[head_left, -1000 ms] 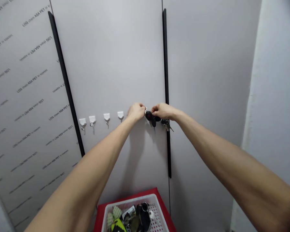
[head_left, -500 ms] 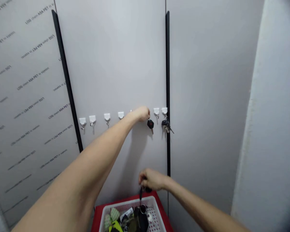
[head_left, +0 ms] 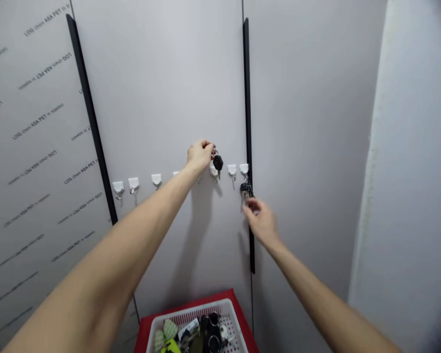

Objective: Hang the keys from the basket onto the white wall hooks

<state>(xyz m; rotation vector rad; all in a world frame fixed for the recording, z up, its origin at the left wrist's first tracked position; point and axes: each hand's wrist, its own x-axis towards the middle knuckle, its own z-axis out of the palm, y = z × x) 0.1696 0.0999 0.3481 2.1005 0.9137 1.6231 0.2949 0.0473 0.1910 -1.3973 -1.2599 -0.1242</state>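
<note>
My left hand (head_left: 201, 153) pinches the ring of a key with a black head (head_left: 218, 163), whose blade points down. This key hangs just in front of a white hook (head_left: 213, 171) on the pale cabinet door. To the right, a bunch of keys (head_left: 244, 188) with a black-headed key hangs from the last white hook (head_left: 244, 168). My right hand (head_left: 261, 218) is at the bunch's lower end, thumb and fingers closed round it; the exact grip is partly hidden.
Several white hooks, such as one (head_left: 156, 180) at left, line the door. Black handle strips (head_left: 247, 88) run down the door edges. Below, a white basket (head_left: 228, 305) of keys and small items stands on a red surface (head_left: 142, 329). A wall (head_left: 407, 171) rises at right.
My left hand has lifted the black-headed key up from beside the hook. My right hand has risen from above the basket to the hanging bunch; the dark item it held no longer shows.
</note>
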